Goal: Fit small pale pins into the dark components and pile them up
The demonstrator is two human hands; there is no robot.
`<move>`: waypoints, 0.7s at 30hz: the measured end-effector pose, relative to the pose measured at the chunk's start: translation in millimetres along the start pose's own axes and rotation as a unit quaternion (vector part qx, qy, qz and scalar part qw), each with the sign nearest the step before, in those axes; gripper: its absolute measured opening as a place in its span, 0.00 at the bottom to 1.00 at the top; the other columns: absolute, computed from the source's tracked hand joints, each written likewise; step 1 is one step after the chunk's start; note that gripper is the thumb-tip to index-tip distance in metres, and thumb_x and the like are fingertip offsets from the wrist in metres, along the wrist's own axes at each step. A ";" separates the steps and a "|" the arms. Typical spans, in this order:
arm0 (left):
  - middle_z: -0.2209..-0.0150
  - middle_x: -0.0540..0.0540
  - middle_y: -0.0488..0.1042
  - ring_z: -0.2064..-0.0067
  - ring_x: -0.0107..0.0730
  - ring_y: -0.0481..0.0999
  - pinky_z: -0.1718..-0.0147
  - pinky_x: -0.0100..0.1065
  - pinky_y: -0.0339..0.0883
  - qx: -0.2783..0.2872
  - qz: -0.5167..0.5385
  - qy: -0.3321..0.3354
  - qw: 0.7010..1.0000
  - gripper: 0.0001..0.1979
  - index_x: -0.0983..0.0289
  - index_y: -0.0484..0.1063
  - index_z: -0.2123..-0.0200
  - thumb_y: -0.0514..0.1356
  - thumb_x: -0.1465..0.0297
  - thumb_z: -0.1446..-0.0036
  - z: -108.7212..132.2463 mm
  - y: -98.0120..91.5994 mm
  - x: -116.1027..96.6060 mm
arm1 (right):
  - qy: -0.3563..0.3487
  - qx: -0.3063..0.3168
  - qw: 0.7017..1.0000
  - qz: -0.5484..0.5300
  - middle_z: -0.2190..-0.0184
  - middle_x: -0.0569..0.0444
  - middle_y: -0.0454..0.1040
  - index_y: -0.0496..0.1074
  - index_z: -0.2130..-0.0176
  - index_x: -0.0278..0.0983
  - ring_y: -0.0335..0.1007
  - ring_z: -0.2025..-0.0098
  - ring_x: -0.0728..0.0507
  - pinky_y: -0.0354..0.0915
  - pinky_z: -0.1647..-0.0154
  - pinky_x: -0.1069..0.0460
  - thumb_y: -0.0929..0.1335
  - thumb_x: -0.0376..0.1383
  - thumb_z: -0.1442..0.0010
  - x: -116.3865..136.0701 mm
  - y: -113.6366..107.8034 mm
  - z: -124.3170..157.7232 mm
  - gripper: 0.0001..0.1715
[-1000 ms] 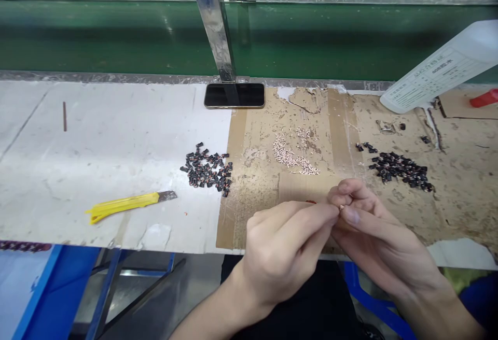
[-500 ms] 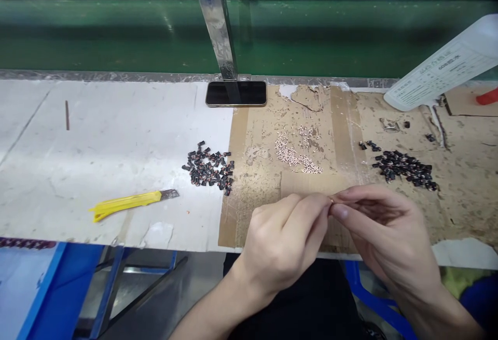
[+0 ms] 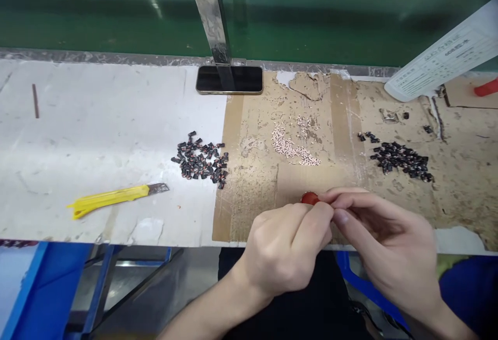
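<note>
Both hands meet above the front edge of the cardboard. My left hand (image 3: 288,246) is closed, its back toward me and its fingers curled inward. From behind those fingers shows a small, shiny, dark red round piece (image 3: 310,198); the rest of it is hidden. My right hand (image 3: 389,241) pinches with thumb and index finger right against the left fingertips. What sits in that pinch is too small and covered to make out. Just beyond the hands lies a scatter of tiny copper-coloured bits (image 3: 290,145).
Small black parts lie in a left pile (image 3: 200,161) and a right pile (image 3: 402,159). A yellow utility knife (image 3: 112,199), blade out, rests at left. A phone (image 3: 229,80) lies by the metal post (image 3: 210,13). A white bottle (image 3: 443,52) leans at far right near a red object (image 3: 486,87).
The red round piece has come into sight beyond my left fingers. Both hands stay together at nearly the same spot. The view has tipped slightly downward, so the bench sits higher.
</note>
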State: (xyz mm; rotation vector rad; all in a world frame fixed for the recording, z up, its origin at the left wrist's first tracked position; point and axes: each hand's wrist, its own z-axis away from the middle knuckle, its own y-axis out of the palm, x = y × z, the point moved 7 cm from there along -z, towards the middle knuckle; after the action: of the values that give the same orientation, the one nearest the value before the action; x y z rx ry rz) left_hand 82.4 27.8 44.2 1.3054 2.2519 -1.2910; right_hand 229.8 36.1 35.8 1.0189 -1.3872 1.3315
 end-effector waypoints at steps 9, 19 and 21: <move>0.62 0.49 0.87 0.65 0.26 0.85 0.59 0.26 0.80 0.017 0.114 -0.178 0.977 0.06 0.62 0.79 0.58 0.66 0.78 0.34 17.5 -11.4 29.8 | -0.099 0.009 0.977 0.190 0.56 0.52 0.79 0.76 0.58 0.42 0.79 0.52 0.45 0.75 0.51 0.52 0.72 0.27 0.34 -19.1 -24.3 12.7 0.09; 0.56 0.47 0.86 0.59 0.23 0.86 0.56 0.20 0.80 0.028 0.249 -0.345 0.905 0.10 0.60 0.80 0.52 0.64 0.78 0.33 33.0 -13.0 55.4 | -0.283 0.055 0.876 0.387 0.55 0.46 0.81 0.75 0.57 0.34 0.78 0.53 0.43 0.72 0.47 0.49 0.74 0.22 0.39 -6.5 -2.1 15.3 0.12; 0.56 0.48 0.85 0.59 0.22 0.86 0.55 0.20 0.79 0.039 0.266 -0.351 0.897 0.11 0.60 0.80 0.50 0.62 0.77 0.32 32.9 -11.7 54.6 | -0.288 0.057 0.874 0.387 0.55 0.45 0.81 0.75 0.57 0.33 0.78 0.53 0.43 0.72 0.47 0.48 0.74 0.22 0.39 -7.0 -1.5 15.2 0.12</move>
State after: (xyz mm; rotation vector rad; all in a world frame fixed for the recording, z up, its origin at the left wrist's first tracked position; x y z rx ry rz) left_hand 34.8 31.3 0.3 1.1113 1.2547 -1.3465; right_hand 231.7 20.6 29.6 1.0194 -2.3619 1.7679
